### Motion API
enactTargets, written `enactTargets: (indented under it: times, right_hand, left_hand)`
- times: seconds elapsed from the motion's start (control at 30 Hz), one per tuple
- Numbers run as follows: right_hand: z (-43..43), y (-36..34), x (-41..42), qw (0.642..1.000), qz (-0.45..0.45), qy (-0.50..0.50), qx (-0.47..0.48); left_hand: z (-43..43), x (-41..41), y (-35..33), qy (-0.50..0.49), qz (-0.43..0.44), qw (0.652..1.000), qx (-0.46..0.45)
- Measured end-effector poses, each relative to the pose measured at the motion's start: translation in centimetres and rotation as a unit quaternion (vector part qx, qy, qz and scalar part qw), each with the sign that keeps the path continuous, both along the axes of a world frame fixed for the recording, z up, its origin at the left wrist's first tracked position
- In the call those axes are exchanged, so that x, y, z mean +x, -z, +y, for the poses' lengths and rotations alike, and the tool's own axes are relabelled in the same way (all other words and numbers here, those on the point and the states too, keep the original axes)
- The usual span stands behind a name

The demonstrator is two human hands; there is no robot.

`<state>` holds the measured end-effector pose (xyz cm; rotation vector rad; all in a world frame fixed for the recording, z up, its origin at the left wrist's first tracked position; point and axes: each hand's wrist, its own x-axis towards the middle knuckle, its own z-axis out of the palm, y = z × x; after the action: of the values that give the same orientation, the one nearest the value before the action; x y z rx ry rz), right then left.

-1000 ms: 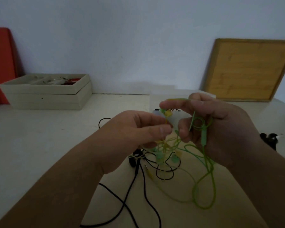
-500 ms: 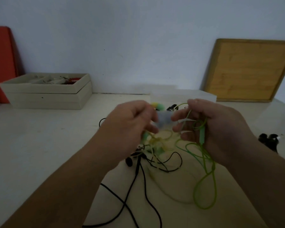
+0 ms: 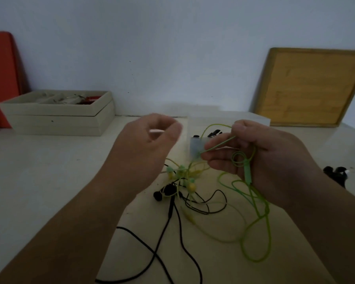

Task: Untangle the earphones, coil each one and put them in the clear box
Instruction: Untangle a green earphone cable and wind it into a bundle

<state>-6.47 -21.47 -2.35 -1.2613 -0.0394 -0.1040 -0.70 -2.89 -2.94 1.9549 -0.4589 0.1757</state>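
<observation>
right hand [image 3: 260, 158] pinches green cord [image 3: 254, 203], loops draped over fingers [image 3: 219, 152], rest trailing to surface [image 3: 39, 181]. left hand [image 3: 143, 152] curled, blurred; grasp cannot be told. tangle [image 3: 182, 177] left of green cord: yellow, black cords knotted. clear box [image 3: 197, 144] behind tangle. cords light, limp, snag-prone; best held near remote, buds fragile.

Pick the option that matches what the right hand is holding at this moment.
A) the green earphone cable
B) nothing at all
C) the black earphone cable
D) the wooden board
A: the right hand pinches the green earphone cable, whose loops hang from its fingers down to the table, while the black earphone cable lies untouched on the table.
</observation>
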Motion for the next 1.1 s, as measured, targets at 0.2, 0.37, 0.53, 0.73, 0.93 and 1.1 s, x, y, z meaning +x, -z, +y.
enactTargets:
  times: [0.2,0.37,0.53,0.73,0.93,1.1]
  right_hand:
    - [-0.6,-0.5,0.1,0.999,-0.016,0.032,0.011]
    - [-1.0,-0.5,0.2,0.998,-0.006,0.056,0.026]
    - [-0.2,-0.1,0.1,0.999,-0.001,0.021,0.025]
    - [-1.0,0.2,0.3,1.0,-0.014,0.018,-0.011]
    - [-1.7,0.5,0.7,0.995,-0.015,0.023,-0.098]
    - [-1.8,-0.1,0.3,0.994,-0.009,0.006,-0.109]
  left_hand:
    - [-0.1,-0.4,-0.1,0.132,-0.005,0.99,0.044]
    - [0.8,0.5,0.1,0.128,0.066,0.989,-0.002]
    - [-0.4,-0.2,0.5,0.16,0.096,0.982,-0.003]
    - [-0.4,-0.3,0.4,0.151,0.138,0.978,-0.047]
    - [-0.4,0.2,0.6,0.083,0.118,0.985,-0.096]
    - [-0.6,0.4,1.0,0.049,0.02,0.998,-0.016]
